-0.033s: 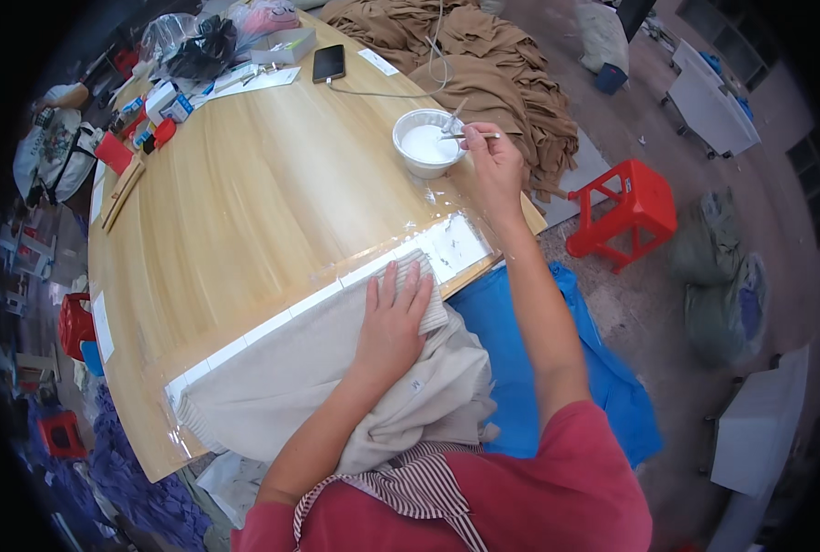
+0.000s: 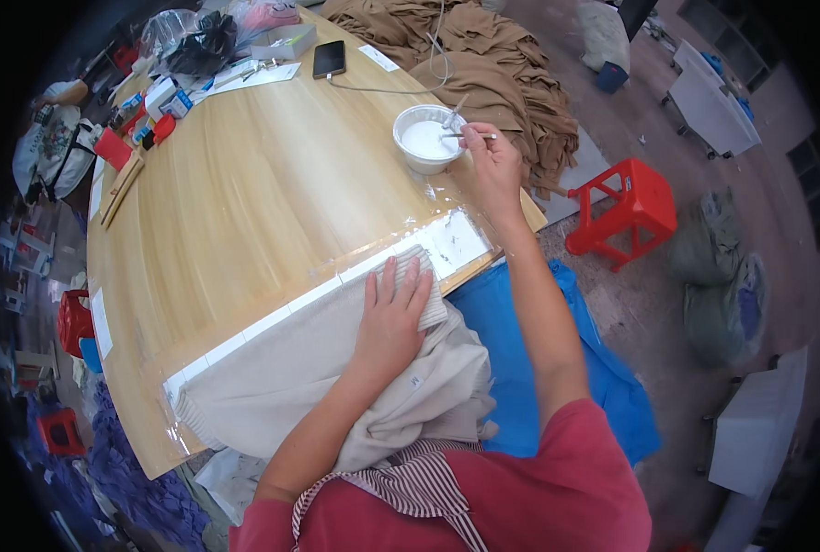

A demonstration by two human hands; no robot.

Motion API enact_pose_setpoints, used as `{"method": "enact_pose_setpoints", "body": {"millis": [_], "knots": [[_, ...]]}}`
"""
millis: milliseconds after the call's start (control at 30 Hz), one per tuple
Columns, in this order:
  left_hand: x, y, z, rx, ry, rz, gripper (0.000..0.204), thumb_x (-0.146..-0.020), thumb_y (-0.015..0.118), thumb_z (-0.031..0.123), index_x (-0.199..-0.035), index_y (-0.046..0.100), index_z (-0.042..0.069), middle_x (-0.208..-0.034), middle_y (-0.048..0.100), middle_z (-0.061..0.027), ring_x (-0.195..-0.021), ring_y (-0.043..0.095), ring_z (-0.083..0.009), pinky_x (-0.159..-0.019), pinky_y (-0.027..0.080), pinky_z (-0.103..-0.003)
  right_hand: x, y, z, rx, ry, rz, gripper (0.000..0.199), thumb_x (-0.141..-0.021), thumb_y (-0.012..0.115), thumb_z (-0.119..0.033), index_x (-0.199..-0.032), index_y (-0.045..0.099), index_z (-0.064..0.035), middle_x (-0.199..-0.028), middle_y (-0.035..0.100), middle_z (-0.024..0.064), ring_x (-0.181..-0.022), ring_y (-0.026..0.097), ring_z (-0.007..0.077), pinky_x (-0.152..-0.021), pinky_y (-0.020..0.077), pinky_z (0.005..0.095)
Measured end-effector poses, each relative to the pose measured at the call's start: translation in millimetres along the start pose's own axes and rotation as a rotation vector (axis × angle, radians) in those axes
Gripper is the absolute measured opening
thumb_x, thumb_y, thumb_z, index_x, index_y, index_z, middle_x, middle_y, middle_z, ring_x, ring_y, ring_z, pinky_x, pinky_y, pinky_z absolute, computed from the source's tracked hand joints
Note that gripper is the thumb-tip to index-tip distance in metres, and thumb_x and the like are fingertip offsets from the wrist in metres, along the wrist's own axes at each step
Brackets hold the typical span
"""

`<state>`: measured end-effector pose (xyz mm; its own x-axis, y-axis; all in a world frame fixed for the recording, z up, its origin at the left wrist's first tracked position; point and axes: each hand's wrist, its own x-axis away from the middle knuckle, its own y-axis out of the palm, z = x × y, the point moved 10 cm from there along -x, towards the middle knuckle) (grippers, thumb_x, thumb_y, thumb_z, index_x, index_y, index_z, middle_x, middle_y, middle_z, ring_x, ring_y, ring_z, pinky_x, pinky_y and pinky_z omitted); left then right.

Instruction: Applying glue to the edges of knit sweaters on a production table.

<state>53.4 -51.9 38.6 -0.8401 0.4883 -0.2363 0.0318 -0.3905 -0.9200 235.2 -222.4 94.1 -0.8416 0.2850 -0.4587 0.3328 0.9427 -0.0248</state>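
A cream knitted garment [image 2: 290,368] lies over the near edge of the round wooden table [image 2: 244,202]. My left hand [image 2: 391,313] presses flat on its upper right corner, fingers spread. A white strip [image 2: 451,244] under clear film runs along the table edge beside the garment. My right hand [image 2: 493,161] reaches to a white bowl [image 2: 425,140] of white paste and grips a thin brush [image 2: 465,136] whose tip rests in the bowl.
A phone [image 2: 329,59] on a cable lies at the far side of the table. A heap of brown cloth [image 2: 502,64] lies behind the bowl. Small tools and a black bag [image 2: 198,46] crowd the far left. A red stool [image 2: 626,207] and blue sheet [image 2: 548,368] are on the floor to the right.
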Motion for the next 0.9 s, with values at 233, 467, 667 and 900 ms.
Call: {"method": "enact_pose_setpoints", "body": {"millis": [233, 467, 667, 900], "knots": [[3.0, -4.5, -2.5, 0.027, -0.014, 0.042, 0.075, -0.066, 0.072, 0.010, -0.137, 0.047, 0.007, -0.146, 0.042, -0.0152, -0.139, 0.028, -0.0429, -0.112, 0.021, -0.059, 68.2, -36.9, -21.8, -0.267, 0.108, 0.183, 0.025, -0.101, 0.051, -0.021, -0.094, 0.061, 0.0001, -0.080, 0.061, 0.0025, -0.073, 0.055, 0.0077, -0.072, 0.0441, 0.0224], [2.6, 0.2, -0.6, 0.003, 0.006, 0.045, 0.070, -0.070, 0.069, 0.010, -0.137, 0.047, 0.007, -0.144, 0.042, -0.0158, -0.139, 0.028, -0.0444, -0.112, 0.020, -0.060, 151.8, 3.0, -20.6, -0.131, 0.189, -0.117, 0.021, -0.098, 0.054, -0.017, -0.088, 0.062, -0.0006, -0.079, 0.061, 0.0046, -0.075, 0.056, 0.0121, -0.072, 0.0442, 0.0254], [4.8, 3.2, -3.4, -0.022, -0.012, 0.028, 0.081, -0.065, 0.077, 0.015, -0.139, 0.046, 0.010, -0.144, 0.043, -0.0136, -0.140, 0.028, -0.0424, -0.111, 0.023, -0.060, 145.2, 15.7, -58.8, 0.385, -0.206, -0.220, 0.018, -0.094, 0.058, -0.015, -0.083, 0.065, -0.0024, -0.082, 0.065, 0.0069, -0.081, 0.057, 0.0200, -0.076, 0.0437, 0.0328], [2.6, 1.0, -7.2, 0.011, 0.026, 0.122, 0.063, -0.074, 0.067, 0.011, -0.133, 0.048, 0.001, -0.136, 0.047, -0.0198, -0.133, 0.038, -0.0416, -0.111, 0.028, -0.052, 151.9, 37.8, -56.0, -0.030, 0.102, -0.227, 0.017, -0.094, 0.058, -0.013, -0.083, 0.065, -0.0013, -0.080, 0.065, 0.0064, -0.079, 0.056, 0.0201, -0.074, 0.0444, 0.0317]]}}
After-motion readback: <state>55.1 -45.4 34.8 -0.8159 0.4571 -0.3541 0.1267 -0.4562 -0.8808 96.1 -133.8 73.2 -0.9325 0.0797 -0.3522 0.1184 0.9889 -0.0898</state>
